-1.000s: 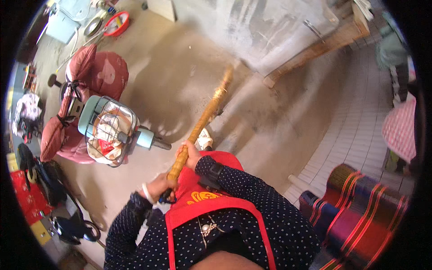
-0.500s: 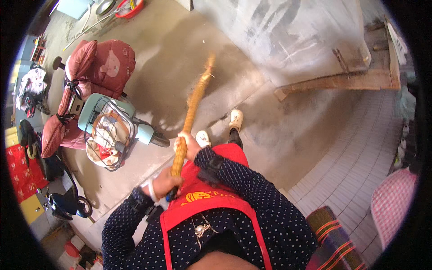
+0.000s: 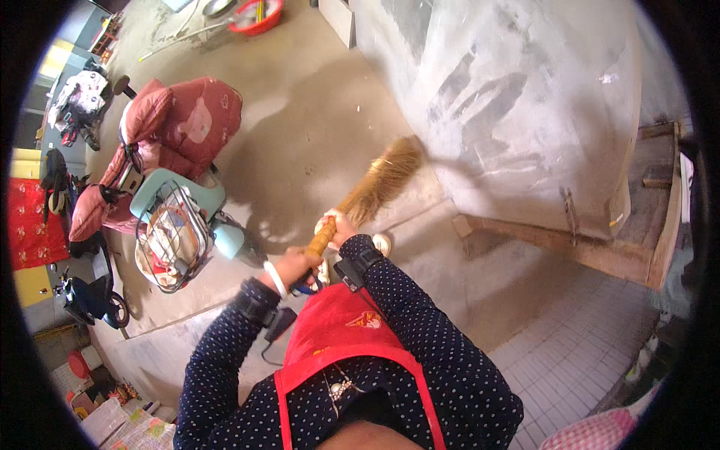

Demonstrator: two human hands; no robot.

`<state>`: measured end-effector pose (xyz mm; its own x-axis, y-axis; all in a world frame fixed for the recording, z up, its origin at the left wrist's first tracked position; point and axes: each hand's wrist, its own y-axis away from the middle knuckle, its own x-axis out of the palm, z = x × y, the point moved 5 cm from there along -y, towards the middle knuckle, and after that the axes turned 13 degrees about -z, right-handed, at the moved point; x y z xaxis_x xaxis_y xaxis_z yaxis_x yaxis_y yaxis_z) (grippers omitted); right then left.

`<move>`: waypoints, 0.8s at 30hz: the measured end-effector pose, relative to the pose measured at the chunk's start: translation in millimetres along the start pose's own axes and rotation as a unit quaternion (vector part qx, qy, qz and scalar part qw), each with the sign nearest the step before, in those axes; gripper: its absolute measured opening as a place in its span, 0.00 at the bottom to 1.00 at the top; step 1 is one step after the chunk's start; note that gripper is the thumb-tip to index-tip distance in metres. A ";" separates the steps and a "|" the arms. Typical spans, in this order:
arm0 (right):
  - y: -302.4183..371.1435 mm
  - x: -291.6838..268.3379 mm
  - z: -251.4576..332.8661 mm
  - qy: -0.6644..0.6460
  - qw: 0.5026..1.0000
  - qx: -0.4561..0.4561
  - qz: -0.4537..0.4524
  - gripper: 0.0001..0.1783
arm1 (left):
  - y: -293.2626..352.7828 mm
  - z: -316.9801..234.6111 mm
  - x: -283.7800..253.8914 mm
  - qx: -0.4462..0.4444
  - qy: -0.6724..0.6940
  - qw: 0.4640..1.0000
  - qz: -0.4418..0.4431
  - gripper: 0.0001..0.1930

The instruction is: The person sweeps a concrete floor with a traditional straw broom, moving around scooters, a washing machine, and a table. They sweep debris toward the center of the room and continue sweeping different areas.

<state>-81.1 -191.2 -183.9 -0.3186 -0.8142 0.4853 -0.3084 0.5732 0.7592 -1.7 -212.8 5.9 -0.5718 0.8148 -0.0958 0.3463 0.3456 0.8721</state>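
Note:
Both my hands grip a straw broom (image 3: 390, 174) with a thick, ridged yellow-brown handle. My left hand (image 3: 295, 268) is closed round the handle's near end, a white band on its wrist. Farther up, close to where the bristles begin, my right hand (image 3: 341, 226) is wrapped round it. The broom points forward and to the right, its bristles spread near the foot of a grey, smeared panel (image 3: 495, 112). Whether the tips touch the concrete floor (image 3: 300, 97) I cannot tell. My shoes show partly beneath my hands.
On the left stands a scooter with a pink padded cover (image 3: 199, 116) and a loaded wire basket (image 3: 176, 238). A red basin (image 3: 256, 16) is at the far left. A wooden frame (image 3: 555, 238) edges the panel at right. Pink checked cloth (image 3: 592, 431) lies lower right.
The broom has swung to the right, and its bristle head now shows clearly beside the panel. Both my hands have moved right with it, and the view has shifted.

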 end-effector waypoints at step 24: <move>-102.9 119.2 73.5 0.288 0.948 -0.005 -0.134 0.05 | -106.8 -61.3 -56.9 -0.048 0.266 0.962 -0.034 0.05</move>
<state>-153.2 -340.4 -236.0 0.3140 -0.8473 0.4284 -0.2996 0.3398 0.8915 -51.7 -324.6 -52.5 -0.8997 0.4287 0.0820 0.2381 0.3246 0.9154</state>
